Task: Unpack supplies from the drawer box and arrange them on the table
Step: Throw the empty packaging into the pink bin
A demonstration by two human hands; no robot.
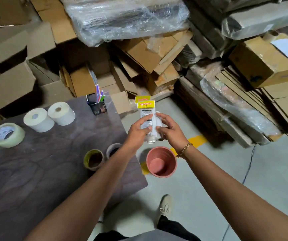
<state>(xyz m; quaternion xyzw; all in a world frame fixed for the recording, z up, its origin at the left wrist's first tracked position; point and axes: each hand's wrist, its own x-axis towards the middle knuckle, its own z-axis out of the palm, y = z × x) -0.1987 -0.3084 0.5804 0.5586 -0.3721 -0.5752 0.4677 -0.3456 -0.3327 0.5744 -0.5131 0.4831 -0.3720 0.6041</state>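
Both of my hands hold white packets with yellow header cards (145,110) in the air, just past the right edge of the dark table (40,171). My left hand (139,130) grips them from the left with fingers across the front. My right hand (168,128) curls around their right side. On the table stand two white paper rolls (39,120), clear tape rolls (7,134) at the left, two brown tape rolls (93,159) near my left forearm, and a black mesh pen holder (97,106) with pens. No drawer box can be made out.
A pink plastic pot (161,161) stands on the grey floor below my hands. Piles of cardboard boxes (268,61) and plastic-wrapped bundles (126,18) fill the back and right. A yellow floor line (198,140) and a blue cable (248,169) run at the right. My shoe (165,206) is below.
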